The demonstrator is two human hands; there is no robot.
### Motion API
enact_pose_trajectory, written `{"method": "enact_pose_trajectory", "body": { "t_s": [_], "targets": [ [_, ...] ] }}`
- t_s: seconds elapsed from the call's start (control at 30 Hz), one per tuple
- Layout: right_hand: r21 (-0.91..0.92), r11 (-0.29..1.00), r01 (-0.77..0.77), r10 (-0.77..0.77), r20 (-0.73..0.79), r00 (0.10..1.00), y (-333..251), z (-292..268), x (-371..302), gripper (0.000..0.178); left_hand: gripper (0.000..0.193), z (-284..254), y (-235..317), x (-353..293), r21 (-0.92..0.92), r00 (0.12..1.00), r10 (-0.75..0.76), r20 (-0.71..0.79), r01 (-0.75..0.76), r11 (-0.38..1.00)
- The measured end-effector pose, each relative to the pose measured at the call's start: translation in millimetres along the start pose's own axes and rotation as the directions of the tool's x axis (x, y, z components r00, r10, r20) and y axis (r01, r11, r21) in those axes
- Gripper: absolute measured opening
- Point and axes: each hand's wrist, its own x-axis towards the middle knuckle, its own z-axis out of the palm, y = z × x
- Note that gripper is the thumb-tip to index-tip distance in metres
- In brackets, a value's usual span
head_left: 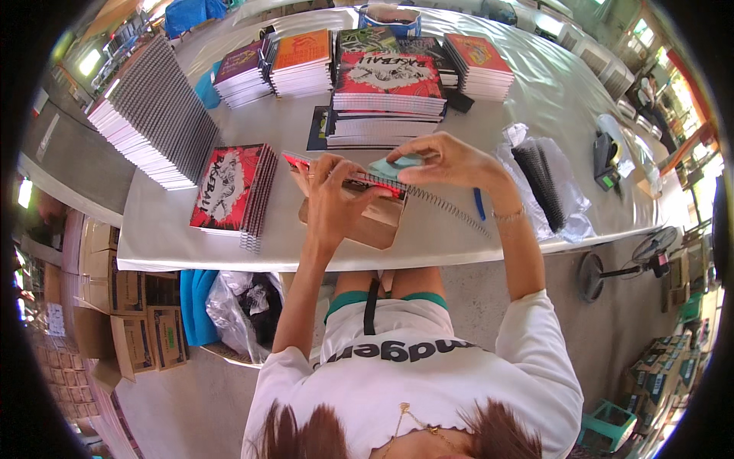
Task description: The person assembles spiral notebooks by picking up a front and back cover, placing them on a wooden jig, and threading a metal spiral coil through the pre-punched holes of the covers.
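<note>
My left hand [329, 199] grips a red-covered notebook [293, 158] by its edge, held tilted above the near part of the table. A black spiral coil [451, 205] runs along the notebook's edge, and its loose end sticks out to the right. Pinched in my right hand [451, 164] is a pale teal pad [388, 167], pressed against the coil; I cannot tell whether it is cloth or foam. Below the hands shows a brown cardboard piece [375, 228], partly hidden by my left hand. To the left lies a short stack of spiral-bound red notebooks [225, 187].
Behind my hands stands a tall stack of red notebooks [390, 80], with orange [302, 52] and purple [243, 63] stacks nearby. A high coil-bound pile [157, 107] rises at left. On the right are black coils [539, 183] on plastic, a blue pen [479, 203] and a floor fan [627, 268].
</note>
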Motion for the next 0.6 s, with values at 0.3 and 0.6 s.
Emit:
{"method": "enact_pose_trajectory", "body": {
  "t_s": [0.3, 0.6],
  "targets": [
    [-0.18, 0.957, -0.228, 0.199, -0.169, 0.965, 37.3, 11.4, 21.7, 0.05, 0.052, -6.8, 4.6, 1.0, 0.016, 1.0, 0.024, 0.0, -0.024, 1.0],
    [-0.316, 0.92, -0.231, 0.179, -0.186, 0.966, 22.2, -0.1, 30.3, 0.052, 0.064, -4.4, 3.3, -1.7, 0.052, 0.999, 0.039, -0.006, -0.039, 0.998]
  ]
}}
